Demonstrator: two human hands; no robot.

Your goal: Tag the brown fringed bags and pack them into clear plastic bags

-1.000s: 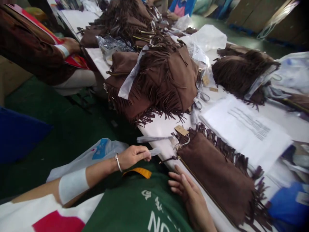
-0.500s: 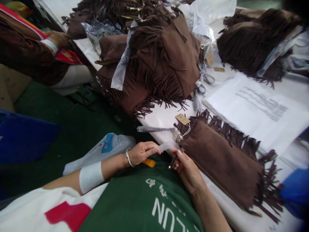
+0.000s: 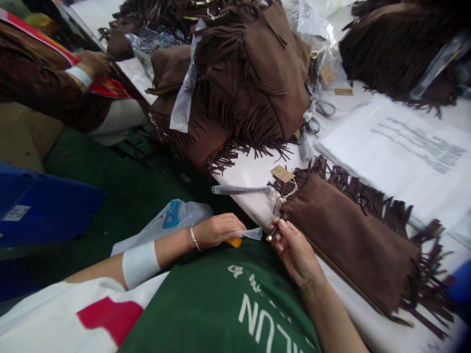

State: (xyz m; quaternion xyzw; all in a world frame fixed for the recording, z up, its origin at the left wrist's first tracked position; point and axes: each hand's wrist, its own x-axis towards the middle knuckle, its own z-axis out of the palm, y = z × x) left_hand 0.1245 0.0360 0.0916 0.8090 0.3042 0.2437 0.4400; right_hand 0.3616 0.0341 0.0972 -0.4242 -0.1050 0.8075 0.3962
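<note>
My left hand, with a bracelet on its wrist, is closed on a translucent plastic strip that points toward the right hand. A small orange piece shows under its fingers; I cannot tell what it is. My right hand pinches a dark zipper pull with a metal tip at the near end of a brown fringed suede pouch. The pouch lies flat at the table edge, zipper side toward me. A cardboard tag and a plastic-wrapped strap hang at that end.
Brown fringed bags are heaped on the white table, with more bags at the far right. Printed white bags lie behind the pouch. A blue bin stands left; a co-worker's hand is upper left.
The plastic strip's free end has come away from the right hand and now sticks out from my left hand alone. My right hand still holds the zipper pull. The view has shifted slightly.
</note>
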